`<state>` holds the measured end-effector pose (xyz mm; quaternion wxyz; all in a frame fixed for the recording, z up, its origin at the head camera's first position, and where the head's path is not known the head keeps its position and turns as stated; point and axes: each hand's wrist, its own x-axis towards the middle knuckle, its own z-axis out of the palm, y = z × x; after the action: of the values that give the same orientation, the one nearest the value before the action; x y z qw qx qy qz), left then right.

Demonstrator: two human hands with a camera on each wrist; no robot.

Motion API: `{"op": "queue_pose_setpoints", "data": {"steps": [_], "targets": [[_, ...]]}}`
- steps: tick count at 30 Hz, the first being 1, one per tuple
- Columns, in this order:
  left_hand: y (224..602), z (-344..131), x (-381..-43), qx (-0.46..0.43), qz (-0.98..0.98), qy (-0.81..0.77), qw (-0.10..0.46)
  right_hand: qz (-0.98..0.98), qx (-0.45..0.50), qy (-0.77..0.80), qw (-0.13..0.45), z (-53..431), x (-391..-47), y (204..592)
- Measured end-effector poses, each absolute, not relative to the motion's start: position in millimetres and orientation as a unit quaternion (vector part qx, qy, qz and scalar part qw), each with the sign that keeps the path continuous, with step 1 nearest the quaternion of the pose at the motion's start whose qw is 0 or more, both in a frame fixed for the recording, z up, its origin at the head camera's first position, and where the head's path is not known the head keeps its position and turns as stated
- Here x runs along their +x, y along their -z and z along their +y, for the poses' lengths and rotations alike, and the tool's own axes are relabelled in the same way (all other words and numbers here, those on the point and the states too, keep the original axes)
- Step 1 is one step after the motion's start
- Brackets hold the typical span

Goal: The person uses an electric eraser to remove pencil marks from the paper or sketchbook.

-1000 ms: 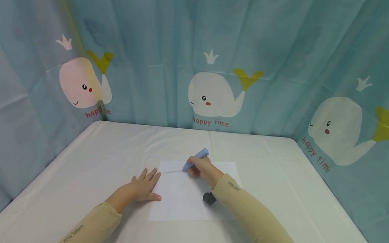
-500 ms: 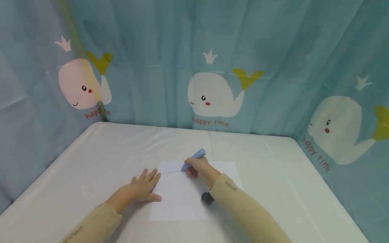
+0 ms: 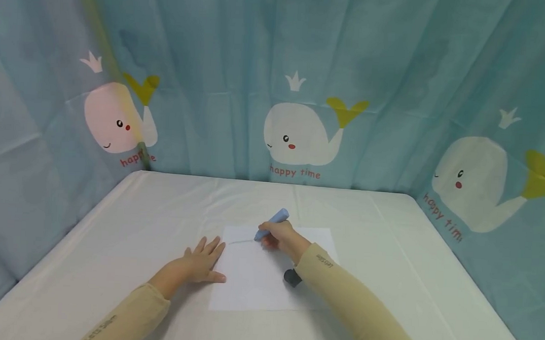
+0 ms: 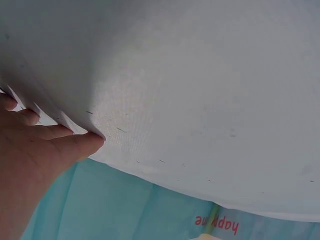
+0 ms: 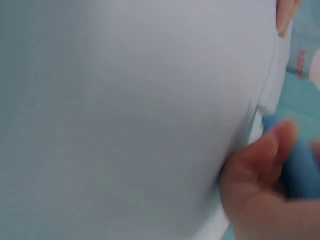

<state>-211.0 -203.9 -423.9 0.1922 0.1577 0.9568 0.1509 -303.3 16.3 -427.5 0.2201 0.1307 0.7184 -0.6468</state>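
Observation:
A sheet of white paper (image 3: 253, 286) lies on the table in the head view. My right hand (image 3: 279, 234) grips a thick light-blue marker (image 3: 277, 217), its tip down at the right end of a faint, slightly curved line (image 3: 241, 241) near the paper's top. The right wrist view shows the blurred marker (image 5: 300, 172) between thumb and fingers of my right hand (image 5: 260, 175). My left hand (image 3: 201, 262) rests flat with fingers spread, fingertips on the paper's left edge. In the left wrist view, the left hand (image 4: 45, 145) has straight fingers against the white surface.
A small black object (image 3: 291, 277) sits on the paper, partly hidden by the right sleeve (image 3: 340, 289). The white table (image 3: 161, 200) reaches back to a blue curtain (image 3: 210, 126) printed with whales, with curtain on both sides too.
The right hand and marker have shifted slightly left along the drawn line, then stayed nearly in place. The left hand has not moved.

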Motion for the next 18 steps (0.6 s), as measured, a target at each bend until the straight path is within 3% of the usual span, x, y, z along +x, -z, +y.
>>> {"op": "queue_pose_setpoints", "data": {"steps": [18], "targets": [[423.7, -205.8, -212.3, 0.162, 0.952, -0.158, 0.208, 0.714, 0.129, 0.652, 0.218, 14.3, -303.5, 428.5]]}}
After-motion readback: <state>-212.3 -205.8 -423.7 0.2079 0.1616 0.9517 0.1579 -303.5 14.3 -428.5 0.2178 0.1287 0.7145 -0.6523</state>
